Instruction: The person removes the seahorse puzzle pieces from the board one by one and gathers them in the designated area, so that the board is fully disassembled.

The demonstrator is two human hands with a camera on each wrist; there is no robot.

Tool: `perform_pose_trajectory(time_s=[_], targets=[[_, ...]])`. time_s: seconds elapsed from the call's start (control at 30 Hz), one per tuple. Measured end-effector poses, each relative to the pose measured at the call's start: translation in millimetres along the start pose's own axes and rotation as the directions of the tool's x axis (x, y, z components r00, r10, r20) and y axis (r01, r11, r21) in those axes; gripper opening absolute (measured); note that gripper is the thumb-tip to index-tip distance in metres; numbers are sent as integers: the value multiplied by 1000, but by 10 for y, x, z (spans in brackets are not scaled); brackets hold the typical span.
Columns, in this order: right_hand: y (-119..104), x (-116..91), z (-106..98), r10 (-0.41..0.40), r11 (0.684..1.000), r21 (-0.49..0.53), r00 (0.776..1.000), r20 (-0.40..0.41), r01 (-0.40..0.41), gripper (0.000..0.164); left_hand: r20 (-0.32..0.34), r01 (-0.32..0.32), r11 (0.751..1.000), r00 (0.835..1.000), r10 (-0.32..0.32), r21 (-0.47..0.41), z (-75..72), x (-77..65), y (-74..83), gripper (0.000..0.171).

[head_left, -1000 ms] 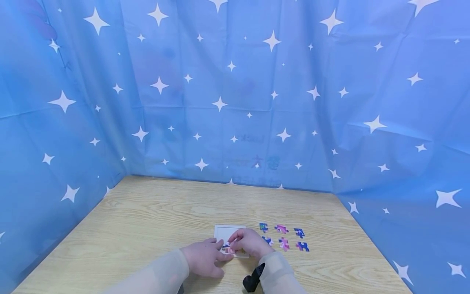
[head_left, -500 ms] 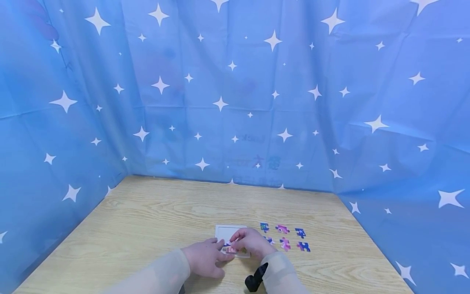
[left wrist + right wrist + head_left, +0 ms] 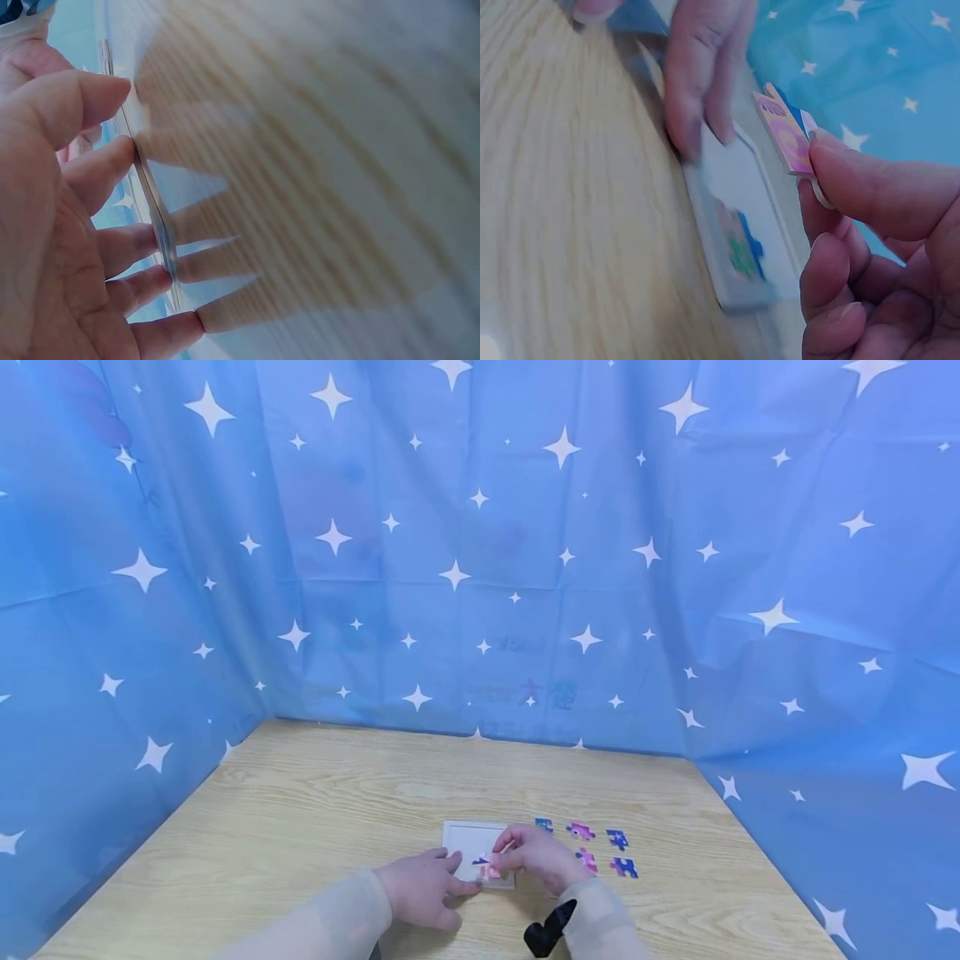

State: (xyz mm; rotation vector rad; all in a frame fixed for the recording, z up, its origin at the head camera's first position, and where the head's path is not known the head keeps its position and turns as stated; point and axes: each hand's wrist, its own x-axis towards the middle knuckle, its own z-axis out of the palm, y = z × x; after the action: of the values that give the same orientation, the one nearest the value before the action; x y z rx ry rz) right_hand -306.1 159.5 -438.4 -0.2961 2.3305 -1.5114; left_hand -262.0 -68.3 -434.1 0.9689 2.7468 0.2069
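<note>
A pink and blue jigsaw puzzle piece (image 3: 781, 133) is pinched between the thumb and index finger of my right hand (image 3: 538, 858). In the right wrist view it stands tilted, clear of the white puzzle tray (image 3: 703, 225). Another piece, blue, green and pinkish (image 3: 739, 244), lies inside that tray at its near end. My left hand (image 3: 426, 888) is spread at the tray's left side, fingertips touching its edge. Seen from the left wrist, the fingers (image 3: 127, 247) are slightly bent and apart along the thin edge. My right hand covers part of the tray in the head view.
Several loose puzzle pieces lie in rows right of the tray, among them a pink one (image 3: 581, 831) and blue ones (image 3: 624, 867). My right hand hides part of that group. A blue star-patterned curtain (image 3: 480, 568) encloses the wooden table (image 3: 337, 793).
My right hand has shifted to the right with the puzzle piece, away from the tray's left side. The left hand stays nearly where it was. The head view has moved slightly.
</note>
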Motion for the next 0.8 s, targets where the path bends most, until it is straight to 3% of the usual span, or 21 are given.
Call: perform_pose_trajectory(time_s=[0.17,0.3,0.43,0.67,0.8], targets=[[83,-92,-231,2,1000,-8,1000,-8,-2,18,16,28,998,999,-28,-47,-9,-8,11,51],[198,-182,-461,-9,1000,-13,1000,0,9,16,10,28,999,1000,-28,-41,-15,-23,19,51],[335,-280,-674,2,999,-46,999,-43,-4,16,7,30,999,1000,-29,-33,-10,-17,17,51],[486,-432,-935,52,995,-84,998,-43,-55,15,6,33,999,999,-33,-28,6,-5,14,51],[519,-492,-998,107,984,-131,989,-99,-120,16,12,32,999,999,-32,-30,0,-3,16,51]])
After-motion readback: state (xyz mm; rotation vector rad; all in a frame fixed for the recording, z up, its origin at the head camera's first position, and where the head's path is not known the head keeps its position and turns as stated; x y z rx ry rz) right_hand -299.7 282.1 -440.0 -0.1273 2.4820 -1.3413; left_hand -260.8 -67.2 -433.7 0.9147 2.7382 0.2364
